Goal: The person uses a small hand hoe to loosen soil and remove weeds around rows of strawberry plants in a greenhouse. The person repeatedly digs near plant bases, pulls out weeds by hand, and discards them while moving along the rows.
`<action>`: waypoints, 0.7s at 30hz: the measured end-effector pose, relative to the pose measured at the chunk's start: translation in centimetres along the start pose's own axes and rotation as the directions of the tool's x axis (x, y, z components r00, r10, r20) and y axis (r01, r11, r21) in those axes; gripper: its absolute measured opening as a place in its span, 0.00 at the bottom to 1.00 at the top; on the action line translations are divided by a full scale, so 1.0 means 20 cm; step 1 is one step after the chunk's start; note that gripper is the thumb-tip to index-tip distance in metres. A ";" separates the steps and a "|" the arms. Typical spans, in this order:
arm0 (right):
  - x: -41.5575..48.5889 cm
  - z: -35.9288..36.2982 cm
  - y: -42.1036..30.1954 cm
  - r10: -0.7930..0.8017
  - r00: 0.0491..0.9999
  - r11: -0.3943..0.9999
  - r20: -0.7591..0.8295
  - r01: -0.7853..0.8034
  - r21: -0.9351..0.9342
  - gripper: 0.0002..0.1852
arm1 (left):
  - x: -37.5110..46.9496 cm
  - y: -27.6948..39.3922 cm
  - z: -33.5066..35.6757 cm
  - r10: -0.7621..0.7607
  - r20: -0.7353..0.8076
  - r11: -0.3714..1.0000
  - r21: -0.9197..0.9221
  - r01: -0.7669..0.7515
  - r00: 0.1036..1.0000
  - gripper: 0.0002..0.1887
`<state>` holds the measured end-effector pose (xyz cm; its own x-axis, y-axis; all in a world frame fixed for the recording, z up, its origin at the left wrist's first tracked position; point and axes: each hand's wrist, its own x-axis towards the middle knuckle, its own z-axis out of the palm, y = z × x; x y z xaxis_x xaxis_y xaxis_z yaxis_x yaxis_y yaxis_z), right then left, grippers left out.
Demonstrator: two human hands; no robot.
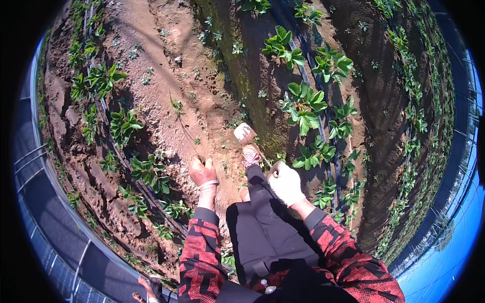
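Note:
My left hand [203, 172], bare with a pale band at the wrist, is closed above the sandy furrow. Thin dark stems seem to run from its fingertips to a small tuft of green weed [177, 106] farther up the furrow; whether part of this line is shadow is unclear. A white glove covers my right hand [285, 182], which grips the thin handle of a small hand hoe [245, 133]. The hoe's bright, soil-marked blade is just beyond my shoe [251, 156] with pink laces. My dark trousers hide some ground between the hands.
Leafy crop plants, apparently strawberries [305, 108], line the raised bed on the right, along dark drip tubes [322, 125]. Another planted row [123, 127] with tubing runs along the left. Small weeds [146, 79] dot the furrow. Part of another person [146, 289] shows at lower left.

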<state>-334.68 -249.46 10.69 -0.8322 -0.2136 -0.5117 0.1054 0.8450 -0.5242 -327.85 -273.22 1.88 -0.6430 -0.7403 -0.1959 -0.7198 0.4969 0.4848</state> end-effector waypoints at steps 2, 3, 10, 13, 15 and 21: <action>0.08 -0.06 0.11 0.158 0.983 0.987 -0.094 -0.153 0.055 0.08 | 0.09 -0.12 0.00 -0.043 -0.004 0.999 0.003 0.043 0.999 0.11; 0.11 -0.08 0.14 0.198 0.970 0.979 -0.144 -0.189 0.073 0.08 | 0.13 -0.18 -0.01 -0.041 -0.029 0.999 0.021 0.042 0.999 0.09; 0.24 -0.01 0.33 0.328 0.893 0.937 -0.308 -0.267 0.224 0.09 | 0.16 -0.64 -0.06 0.040 0.112 0.965 0.252 -0.067 0.993 0.18; 0.37 0.01 0.24 0.409 0.863 0.890 -0.295 -0.306 0.339 0.09 | 0.15 -0.87 -0.10 0.129 0.201 0.903 0.381 -0.199 0.971 0.18; 0.42 -0.01 0.21 0.540 0.818 0.777 -0.199 -0.393 0.491 0.09 | 0.21 -0.80 -0.13 -0.298 0.468 0.898 0.432 0.079 0.832 0.28; 0.43 -0.02 0.14 0.306 0.891 0.951 -0.336 -0.274 0.141 0.05 | 0.34 -0.78 -0.23 -0.195 0.530 0.930 0.368 -0.017 0.825 0.18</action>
<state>-341.70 -248.77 5.05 -0.8920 0.2329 -0.3874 0.4047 0.7934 -0.4547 -319.78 -288.00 -3.08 -0.5293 -0.4675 -0.7081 -0.7544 0.6412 0.1406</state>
